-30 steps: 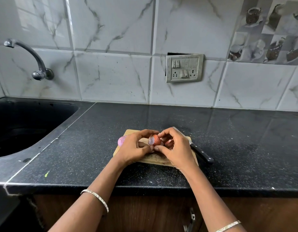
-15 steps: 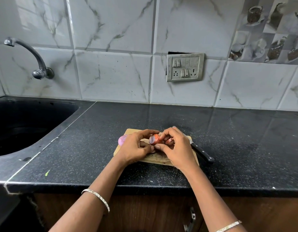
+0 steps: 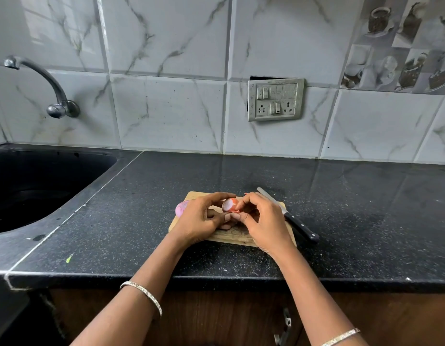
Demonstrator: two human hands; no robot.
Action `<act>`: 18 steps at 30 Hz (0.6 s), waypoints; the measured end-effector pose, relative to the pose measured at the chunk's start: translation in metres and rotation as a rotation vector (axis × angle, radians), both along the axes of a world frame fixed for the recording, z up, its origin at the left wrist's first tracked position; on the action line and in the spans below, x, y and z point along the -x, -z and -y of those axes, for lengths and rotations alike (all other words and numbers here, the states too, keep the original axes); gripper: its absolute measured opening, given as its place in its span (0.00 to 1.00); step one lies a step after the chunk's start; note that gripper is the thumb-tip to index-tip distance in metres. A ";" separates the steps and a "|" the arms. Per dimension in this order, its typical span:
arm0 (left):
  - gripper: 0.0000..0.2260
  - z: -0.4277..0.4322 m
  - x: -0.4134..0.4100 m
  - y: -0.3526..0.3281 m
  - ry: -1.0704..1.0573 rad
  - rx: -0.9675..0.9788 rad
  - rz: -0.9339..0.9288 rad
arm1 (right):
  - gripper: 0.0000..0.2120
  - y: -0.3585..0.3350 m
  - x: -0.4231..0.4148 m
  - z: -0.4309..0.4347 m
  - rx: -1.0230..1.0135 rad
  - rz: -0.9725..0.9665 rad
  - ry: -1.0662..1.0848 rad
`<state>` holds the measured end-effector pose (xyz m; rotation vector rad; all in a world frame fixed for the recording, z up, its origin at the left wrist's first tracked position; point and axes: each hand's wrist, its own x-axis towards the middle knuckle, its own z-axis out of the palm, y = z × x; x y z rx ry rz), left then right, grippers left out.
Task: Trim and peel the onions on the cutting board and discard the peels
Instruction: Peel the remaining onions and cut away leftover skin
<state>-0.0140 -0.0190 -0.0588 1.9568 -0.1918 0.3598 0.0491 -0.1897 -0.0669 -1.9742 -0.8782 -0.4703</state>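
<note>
Peeling step in hand. Left hand (image 3: 200, 219) grips trimmed onion (image 3: 229, 205) above cutting board (image 3: 231, 237) centre; right hand (image 3: 262, 221) pinches its skin. Second onion (image 3: 182, 208) at board's left edge. Knife (image 3: 287, 217) idle along right edge. Next: strip skin, discard.

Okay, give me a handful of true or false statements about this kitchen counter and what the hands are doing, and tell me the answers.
1. The left hand and right hand both hold an onion over the cutting board. True.
2. The knife is gripped in the right hand. False: it lies along the board's right side, held by neither hand.
3. A second onion, pinkish, lies at the board's left end, beside the left hand. True.
4. The sink is to the right of the board. False: it is to the left.
</note>
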 end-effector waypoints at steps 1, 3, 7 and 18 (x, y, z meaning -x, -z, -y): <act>0.17 0.000 0.000 0.000 -0.005 -0.003 0.005 | 0.07 0.000 0.000 0.000 -0.008 -0.001 0.005; 0.16 0.001 0.001 -0.002 -0.010 -0.003 0.008 | 0.08 -0.001 0.001 0.002 -0.039 -0.003 0.014; 0.16 0.001 0.002 -0.001 -0.058 -0.039 0.045 | 0.08 -0.005 0.005 0.004 -0.111 -0.055 -0.002; 0.23 -0.002 0.001 0.000 -0.008 -0.016 0.033 | 0.07 -0.005 0.005 0.004 -0.220 -0.160 -0.011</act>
